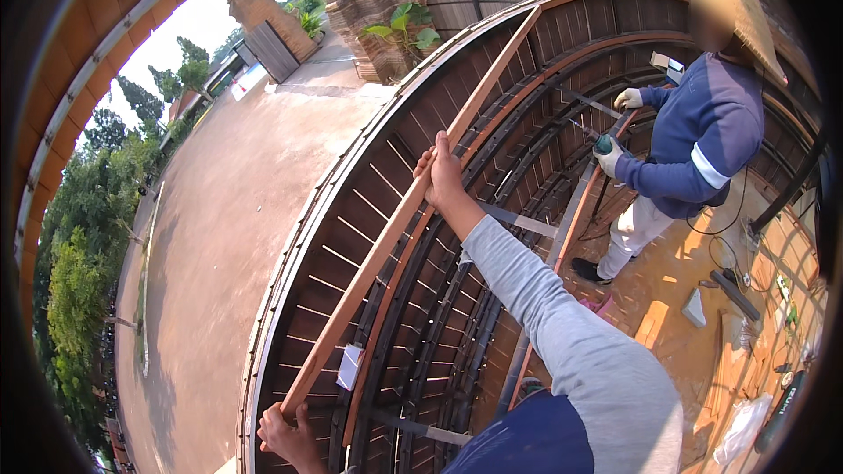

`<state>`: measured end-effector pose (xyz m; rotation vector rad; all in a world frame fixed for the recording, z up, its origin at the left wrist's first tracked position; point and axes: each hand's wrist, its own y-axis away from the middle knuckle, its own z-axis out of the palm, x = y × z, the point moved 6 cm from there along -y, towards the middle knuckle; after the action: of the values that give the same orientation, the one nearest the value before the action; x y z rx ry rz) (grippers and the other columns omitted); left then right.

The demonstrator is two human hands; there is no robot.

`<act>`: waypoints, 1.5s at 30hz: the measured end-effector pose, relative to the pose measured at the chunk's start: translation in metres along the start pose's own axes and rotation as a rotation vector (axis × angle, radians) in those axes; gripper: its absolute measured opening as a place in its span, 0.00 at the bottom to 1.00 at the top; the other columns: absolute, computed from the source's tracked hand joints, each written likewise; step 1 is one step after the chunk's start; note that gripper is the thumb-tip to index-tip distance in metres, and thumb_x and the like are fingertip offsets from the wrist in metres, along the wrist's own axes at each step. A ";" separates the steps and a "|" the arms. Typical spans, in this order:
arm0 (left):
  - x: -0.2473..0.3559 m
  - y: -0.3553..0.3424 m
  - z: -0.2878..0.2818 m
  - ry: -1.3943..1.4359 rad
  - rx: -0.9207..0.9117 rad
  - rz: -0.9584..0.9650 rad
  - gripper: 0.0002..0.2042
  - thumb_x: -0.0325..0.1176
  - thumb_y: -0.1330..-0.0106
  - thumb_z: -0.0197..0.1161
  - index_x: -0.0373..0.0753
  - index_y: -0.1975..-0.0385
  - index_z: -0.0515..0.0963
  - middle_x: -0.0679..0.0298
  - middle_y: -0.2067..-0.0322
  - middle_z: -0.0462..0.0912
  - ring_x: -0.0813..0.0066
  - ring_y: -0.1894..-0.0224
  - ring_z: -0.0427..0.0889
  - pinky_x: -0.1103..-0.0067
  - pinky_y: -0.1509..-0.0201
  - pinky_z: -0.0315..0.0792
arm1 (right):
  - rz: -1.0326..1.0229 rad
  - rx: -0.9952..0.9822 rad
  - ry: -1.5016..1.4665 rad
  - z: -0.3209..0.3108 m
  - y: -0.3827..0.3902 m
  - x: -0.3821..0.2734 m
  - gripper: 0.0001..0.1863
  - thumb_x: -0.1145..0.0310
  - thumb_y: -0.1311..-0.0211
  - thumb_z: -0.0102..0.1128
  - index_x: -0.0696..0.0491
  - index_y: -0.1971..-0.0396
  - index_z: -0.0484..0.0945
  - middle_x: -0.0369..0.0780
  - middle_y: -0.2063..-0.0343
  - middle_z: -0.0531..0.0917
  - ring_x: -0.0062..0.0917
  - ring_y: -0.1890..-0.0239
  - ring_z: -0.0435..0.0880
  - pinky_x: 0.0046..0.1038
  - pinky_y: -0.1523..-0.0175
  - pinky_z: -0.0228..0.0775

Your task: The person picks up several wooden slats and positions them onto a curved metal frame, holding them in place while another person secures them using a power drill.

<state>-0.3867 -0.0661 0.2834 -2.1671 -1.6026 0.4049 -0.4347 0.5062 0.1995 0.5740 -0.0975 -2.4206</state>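
A long reddish-brown wooden strip (356, 285) runs diagonally along the inside of a curved, slatted timber structure (325, 263). Both of my hands grip it: my left hand (290, 430) is closed on its lower end, and my right hand (446, 174) has its fingers wrapped round it farther up. The upper end of the strip reaches the structure's pale top edge. Curved dark rails and flat metal crosspieces (518, 221) sit below the strip. A small white object (349, 367) lies on the rails beside it.
A co-worker (711, 132) in a straw hat and gloves holds a drill (606, 145) at the right. Cables, offcuts (733, 294) and a white bag (742, 430) lie on the floor below. Outside the curved rim are paved ground (211, 254), trees and a brick gateway (272, 22).
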 end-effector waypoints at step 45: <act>-0.016 -0.051 0.043 0.212 0.027 -0.065 0.20 0.45 0.48 0.76 0.39 0.66 0.77 0.60 0.68 0.81 0.59 0.58 0.79 0.65 0.52 0.64 | -0.175 0.113 0.309 0.008 -0.109 0.037 0.24 0.58 0.26 0.55 0.59 0.41 0.62 0.43 0.55 0.74 0.37 0.59 0.88 0.52 0.53 0.88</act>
<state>-0.4538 -0.0617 0.2705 -2.0551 -1.5366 0.1695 -0.5266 0.5693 0.1694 1.0397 -0.0549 -2.4717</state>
